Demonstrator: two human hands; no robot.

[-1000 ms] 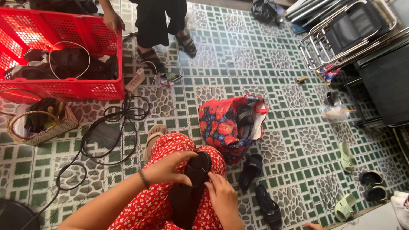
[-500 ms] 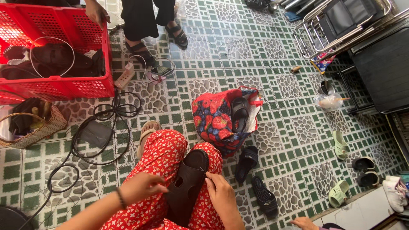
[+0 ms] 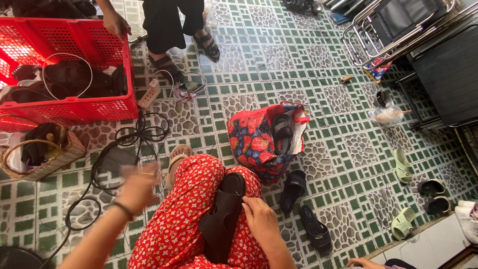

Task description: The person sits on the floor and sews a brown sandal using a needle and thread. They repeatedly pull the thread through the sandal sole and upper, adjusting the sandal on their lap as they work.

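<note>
Right hand (image 3: pixel 261 219) grip pinching black sandal (image 3: pixel 221 214) on lap; left hand (image 3: pixel 137 187) open, blurred, apart.

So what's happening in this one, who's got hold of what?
A person sits on a tiled floor with a black sandal lying on their lap. Their right hand rests on it; their left hand is lifted off to the side, blurred and apparently holding nothing. A strawberry-print bag with another sandal inside stands just ahead, with two more black sandals on the floor beside it. Another person's hand grips a red crate.
</note>
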